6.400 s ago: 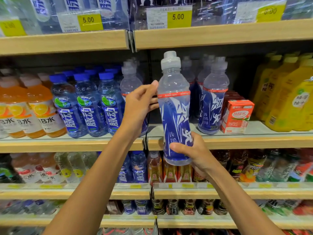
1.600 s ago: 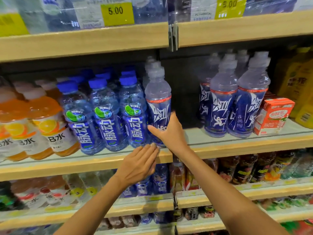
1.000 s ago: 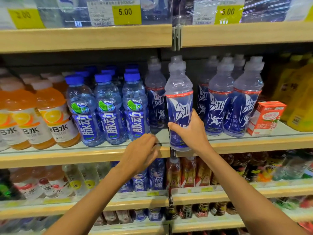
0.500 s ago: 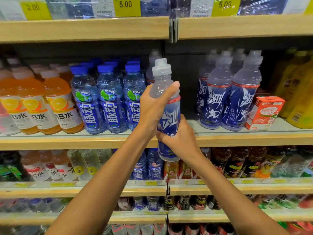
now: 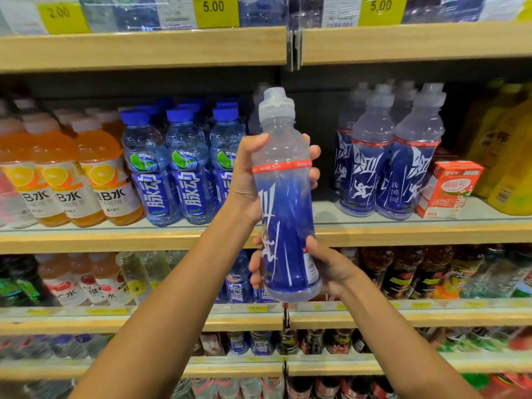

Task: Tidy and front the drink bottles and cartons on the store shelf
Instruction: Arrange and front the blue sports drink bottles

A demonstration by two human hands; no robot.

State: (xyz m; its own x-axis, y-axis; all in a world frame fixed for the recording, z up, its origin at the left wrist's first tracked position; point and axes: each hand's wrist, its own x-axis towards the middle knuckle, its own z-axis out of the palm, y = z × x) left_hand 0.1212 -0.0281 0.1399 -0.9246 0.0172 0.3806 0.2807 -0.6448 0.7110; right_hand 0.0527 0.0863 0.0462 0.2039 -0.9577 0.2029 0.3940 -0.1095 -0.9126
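Price tags (image 5: 215, 10) — 5.00, 2.00; orange bottles (image 5: 106, 180) — "B水".

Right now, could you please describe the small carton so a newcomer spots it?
Find the second wooden shelf down. Near its right end, between blue sports bottles and yellow bottles, stands the carton. Its neighbours are bottles; it is a red-and-white box.

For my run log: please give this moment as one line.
phase: fronting | sports bottle: held in air before the shelf | left hand: grips upper part | right hand: grips lower part
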